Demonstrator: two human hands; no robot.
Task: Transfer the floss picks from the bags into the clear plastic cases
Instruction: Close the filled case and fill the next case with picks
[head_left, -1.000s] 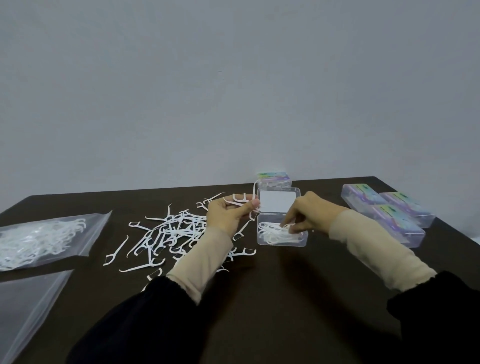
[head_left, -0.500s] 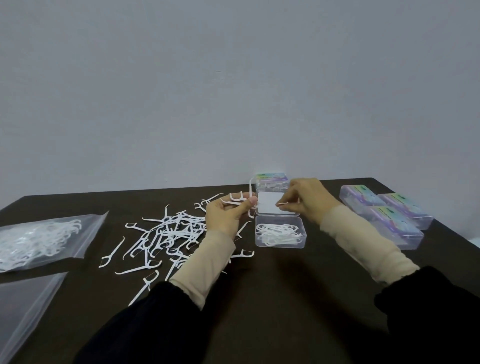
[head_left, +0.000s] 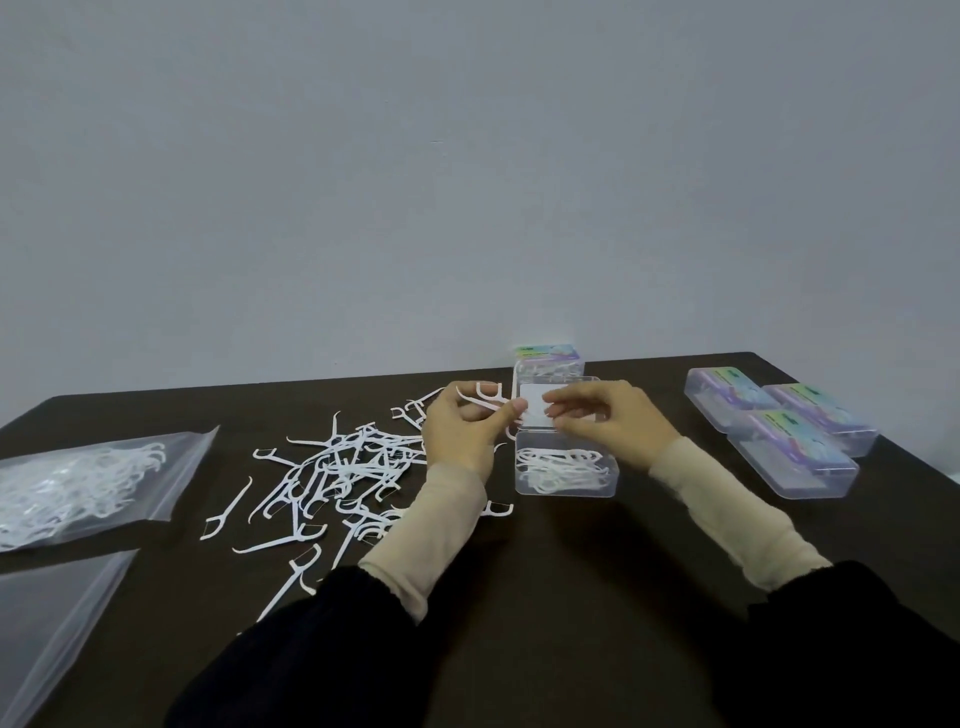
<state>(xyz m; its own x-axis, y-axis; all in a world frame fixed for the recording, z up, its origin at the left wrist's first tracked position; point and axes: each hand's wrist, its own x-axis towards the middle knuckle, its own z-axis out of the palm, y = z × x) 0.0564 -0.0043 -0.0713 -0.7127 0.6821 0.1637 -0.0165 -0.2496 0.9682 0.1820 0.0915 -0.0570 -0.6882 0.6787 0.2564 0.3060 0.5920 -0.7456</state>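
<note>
Our left hand (head_left: 462, 431) pinches a few white plastic floss picks (head_left: 483, 397); our right hand (head_left: 602, 421) has fingertips pressed together beside them, whether on a pick we cannot tell; a fumbled handover could drop picks outside the open clear plastic case (head_left: 566, 470).

Plain indoor room, type not clear — could be home or a small packing station; bare grey-white wall (head_left: 467, 182) right behind a dark brown table (head_left: 571, 571); loose floss picks (head_left: 337, 467) heaped on it, zip bags (head_left: 78, 483) at the left, closed clear cases (head_left: 779, 431) with colourful labels stacked right — hand-packing setup; no furniture or signage to settle it.
</note>
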